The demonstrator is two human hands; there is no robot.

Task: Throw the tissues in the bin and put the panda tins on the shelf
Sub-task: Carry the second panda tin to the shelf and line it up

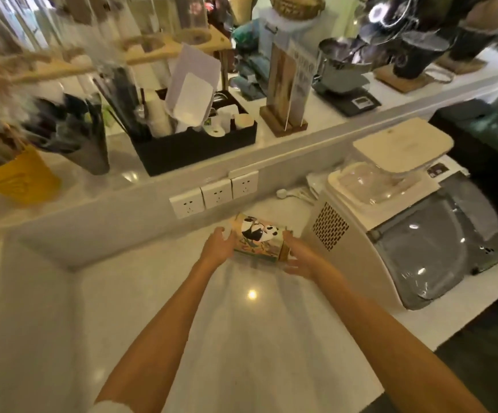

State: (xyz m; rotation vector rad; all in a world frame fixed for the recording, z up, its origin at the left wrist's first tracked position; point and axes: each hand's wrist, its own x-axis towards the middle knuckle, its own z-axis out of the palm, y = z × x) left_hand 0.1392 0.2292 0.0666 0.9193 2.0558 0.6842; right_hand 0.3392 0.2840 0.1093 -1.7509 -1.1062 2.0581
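Note:
A panda tin [259, 237], cream and orange with black-and-white pandas painted on it, lies on its side on the white counter [242, 323] below the wall sockets. My left hand [218, 245] is against its left end, fingers spread and curled round it. My right hand [297, 257] is at its right end, fingers apart, touching or nearly touching the wooden-looking lid. The tin sits between both palms; whether it is lifted off the counter I cannot tell. No tissues or bin are in view.
A raised white shelf [316, 135] runs behind the counter, crowded with a black organiser box [194, 147], a yellow cup [18, 180], a menu stand [286, 93] and a scale [349, 96]. A white machine [390, 234] stands right of the tin. Three sockets [215, 195] face the counter.

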